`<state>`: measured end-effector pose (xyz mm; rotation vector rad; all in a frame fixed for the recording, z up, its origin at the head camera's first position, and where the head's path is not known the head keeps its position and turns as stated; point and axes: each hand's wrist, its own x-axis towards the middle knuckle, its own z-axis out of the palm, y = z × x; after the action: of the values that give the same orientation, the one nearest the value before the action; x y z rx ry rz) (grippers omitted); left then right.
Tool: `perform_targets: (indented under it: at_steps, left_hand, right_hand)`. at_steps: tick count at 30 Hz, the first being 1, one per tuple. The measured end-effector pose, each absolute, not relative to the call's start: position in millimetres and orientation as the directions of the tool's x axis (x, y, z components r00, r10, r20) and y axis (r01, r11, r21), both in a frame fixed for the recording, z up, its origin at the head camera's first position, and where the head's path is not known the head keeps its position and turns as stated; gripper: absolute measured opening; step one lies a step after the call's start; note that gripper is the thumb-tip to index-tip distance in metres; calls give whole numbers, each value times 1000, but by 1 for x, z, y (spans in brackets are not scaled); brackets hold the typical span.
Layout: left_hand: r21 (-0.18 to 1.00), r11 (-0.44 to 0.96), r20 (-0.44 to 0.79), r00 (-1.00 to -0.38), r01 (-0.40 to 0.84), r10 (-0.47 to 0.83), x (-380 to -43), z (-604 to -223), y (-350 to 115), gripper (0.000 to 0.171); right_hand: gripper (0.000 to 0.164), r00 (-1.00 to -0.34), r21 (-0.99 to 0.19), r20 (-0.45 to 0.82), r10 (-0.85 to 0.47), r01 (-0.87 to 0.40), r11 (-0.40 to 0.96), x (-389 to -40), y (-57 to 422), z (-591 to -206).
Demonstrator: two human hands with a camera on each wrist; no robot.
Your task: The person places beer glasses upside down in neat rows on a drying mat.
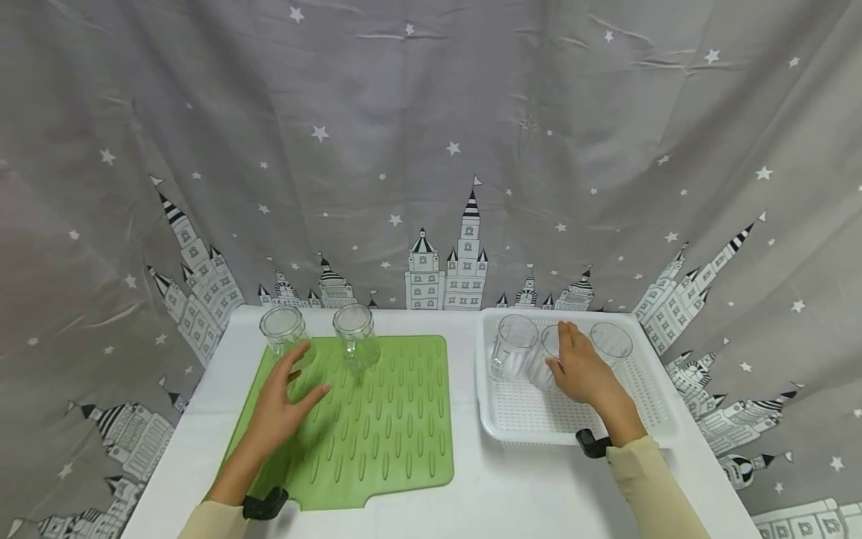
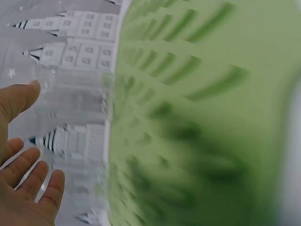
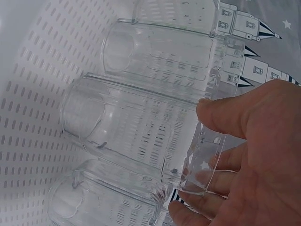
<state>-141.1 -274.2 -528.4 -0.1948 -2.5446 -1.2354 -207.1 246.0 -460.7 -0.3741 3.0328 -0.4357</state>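
Note:
My left hand [image 1: 277,410] hovers over the green ribbed mat [image 1: 397,442], fingers spread and thumb apart, holding nothing. Just beyond its fingertips stand two clear glass mugs, a left mug [image 1: 281,323] and a right mug [image 1: 355,337], at the mat's far edge. Over the white perforated basket [image 1: 501,430], my right hand [image 1: 584,370] grips a clear glass mug [image 3: 127,120] near its rim, thumb on one side and fingers on the other. Other clear mugs flank it, one on the left [image 1: 515,340] and one on the right [image 1: 611,340], partly hidden by the hand.
A white table [image 1: 471,509] carries the mat and the basket, with a strip of tabletop between them. Behind hangs a grey curtain [image 1: 377,165] printed with castles and stars. Each wrist wears a black strap mount.

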Motion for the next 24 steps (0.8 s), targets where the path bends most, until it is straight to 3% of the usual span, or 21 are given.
perform_targets:
  at_steps: [11,17,24]
  left_hand:
    - [671,741,167,-973,-8,-162,-66,-572,-313,76]
    - [582,813,222,-962,3,-156,-51,-594,-317,66]
    - [559,829,241,-958,8,-153,-48,-599,-318,63]
  right_hand:
    - [74,-972,-292,-32,-232,-212,933,-207,252,-466]
    - [74,-970,-291,-17,-243,-227,929,-208,250,-466]
    - [75,-970,-298,-32,-241,-221,929,-210,250,-465]
